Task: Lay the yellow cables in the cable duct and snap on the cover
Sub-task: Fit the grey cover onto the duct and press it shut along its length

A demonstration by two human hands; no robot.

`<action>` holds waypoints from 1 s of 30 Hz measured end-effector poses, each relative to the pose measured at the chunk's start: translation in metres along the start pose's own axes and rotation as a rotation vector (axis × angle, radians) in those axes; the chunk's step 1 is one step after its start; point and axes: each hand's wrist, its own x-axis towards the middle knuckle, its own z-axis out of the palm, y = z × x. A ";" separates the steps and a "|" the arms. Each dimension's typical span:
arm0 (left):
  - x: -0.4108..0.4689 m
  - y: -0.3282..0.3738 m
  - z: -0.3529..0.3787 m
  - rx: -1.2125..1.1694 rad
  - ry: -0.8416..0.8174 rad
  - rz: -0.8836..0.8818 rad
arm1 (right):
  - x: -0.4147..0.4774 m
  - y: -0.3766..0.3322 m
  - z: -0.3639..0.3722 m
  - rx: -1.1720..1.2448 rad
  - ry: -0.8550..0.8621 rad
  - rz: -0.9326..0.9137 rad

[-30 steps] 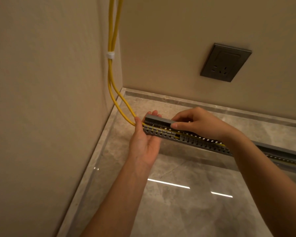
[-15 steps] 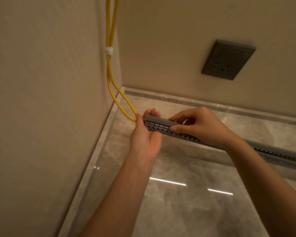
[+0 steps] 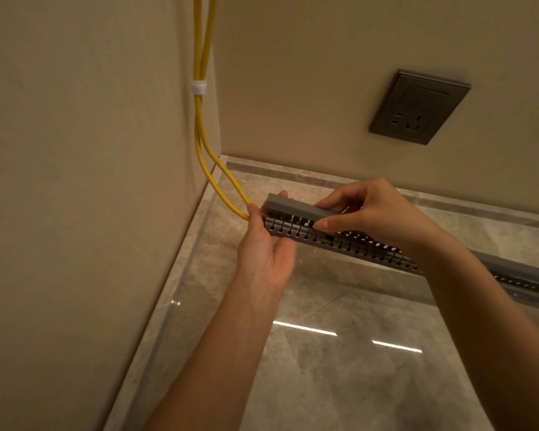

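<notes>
Cover (image 3: pixel 296 209) end pinched by right hand (image 3: pixel 374 216) above slotted duct (image 3: pixel 349 244), left hand (image 3: pixel 266 250) gripping duct end beside yellow cables (image 3: pixel 218 178)

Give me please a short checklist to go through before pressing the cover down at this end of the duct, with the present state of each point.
1. Yellow cables enter the duct at its end, under the left hand's thumb: ok.
2. Cables lie fully below the duct's rim: cannot tell; yellow shows through the slots only in places.
3. Cover is lined up along the duct: ok, it runs parallel above it.
4. Cover is seated at this end: not ok, a gap shows over the slotted wall.
5. Left hand supports the duct from below: ok.
6. Right hand grips the cover, ready to press: ok.
</notes>
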 end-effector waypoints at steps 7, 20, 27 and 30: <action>-0.002 0.001 0.003 -0.034 0.027 0.006 | -0.003 0.001 0.004 -0.075 -0.042 0.009; -0.003 0.001 0.000 -0.039 0.073 0.013 | -0.005 0.004 0.007 -0.067 -0.049 0.031; -0.004 0.001 -0.003 -0.007 0.042 0.009 | -0.002 0.001 0.003 -0.047 -0.166 0.115; -0.003 0.002 0.001 -0.020 0.064 0.015 | -0.002 0.002 0.005 -0.026 -0.107 0.081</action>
